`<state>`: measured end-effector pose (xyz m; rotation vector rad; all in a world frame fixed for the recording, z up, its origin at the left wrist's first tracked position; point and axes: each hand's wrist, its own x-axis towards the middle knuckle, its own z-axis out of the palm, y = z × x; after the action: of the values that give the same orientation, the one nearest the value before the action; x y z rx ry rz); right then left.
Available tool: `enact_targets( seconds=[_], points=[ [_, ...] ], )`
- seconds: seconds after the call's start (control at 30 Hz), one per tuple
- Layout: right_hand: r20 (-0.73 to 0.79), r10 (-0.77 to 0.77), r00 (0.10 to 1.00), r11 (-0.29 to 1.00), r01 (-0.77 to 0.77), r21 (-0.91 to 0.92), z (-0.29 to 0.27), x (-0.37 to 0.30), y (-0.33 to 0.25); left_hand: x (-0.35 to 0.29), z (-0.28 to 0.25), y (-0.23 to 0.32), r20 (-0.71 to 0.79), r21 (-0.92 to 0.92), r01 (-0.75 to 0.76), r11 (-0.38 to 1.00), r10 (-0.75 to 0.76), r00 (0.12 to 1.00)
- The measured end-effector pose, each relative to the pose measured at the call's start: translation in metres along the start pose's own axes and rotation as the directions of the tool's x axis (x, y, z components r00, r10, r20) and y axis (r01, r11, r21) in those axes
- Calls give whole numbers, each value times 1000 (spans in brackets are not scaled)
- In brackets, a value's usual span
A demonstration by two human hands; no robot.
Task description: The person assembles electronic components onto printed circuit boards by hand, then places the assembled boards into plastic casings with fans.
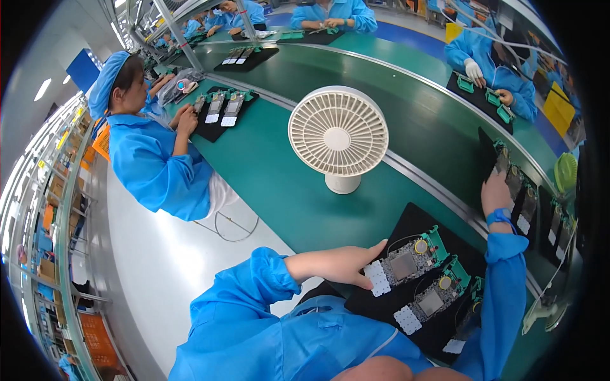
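- Head view, near mat: three circuit boards lie on a black mat point(413, 219) at the bench's near edge; the closest to the left hand point(343, 263) is the upper board point(403, 265), with a white block point(377, 278) at one end and a green bracket point(437, 246) at the other.
- Head view, left hand: digits spread well apart beside the white block, one seeming to touch it; no firm grasp is evident.
- Head view, right hand: the right hand point(495, 195) is extended to a second mat point(485, 146) bearing similar boards; its fingertips are obscured, so their spread and any hold cannot be told.
- Step, as judged: reaching to the second mat while the left hand attends the upper board.
- Next move, as judged: a secure right-hand grasp, clear of neighbouring boards, with the left steadying its board.
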<state>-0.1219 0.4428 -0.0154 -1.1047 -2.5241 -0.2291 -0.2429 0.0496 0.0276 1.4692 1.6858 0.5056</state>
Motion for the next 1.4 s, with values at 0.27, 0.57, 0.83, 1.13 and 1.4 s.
enact_targets(
  seconds=[0.27,0.57,0.83,1.13,1.4],
  points=[
    [5,-357,934,834,321,-448,59,26,-37,-58,5,-5,33,-202,-105,974,114,993],
    [27,-142,989,940,144,-309,8,-50,-165,-117,44,-5,23,-246,-146,958,157,987],
    [91,-270,958,958,277,-71,-45,-88,-183,-127,54,0,73,-249,-111,962,133,988],
    [164,-256,953,909,179,376,-165,-114,-131,-128,48,4,94,-336,-56,940,93,991],
    [277,-125,953,512,-177,841,-316,-243,-87,-131,71,29,-395,-72,-33,997,2,919]
  ],
)
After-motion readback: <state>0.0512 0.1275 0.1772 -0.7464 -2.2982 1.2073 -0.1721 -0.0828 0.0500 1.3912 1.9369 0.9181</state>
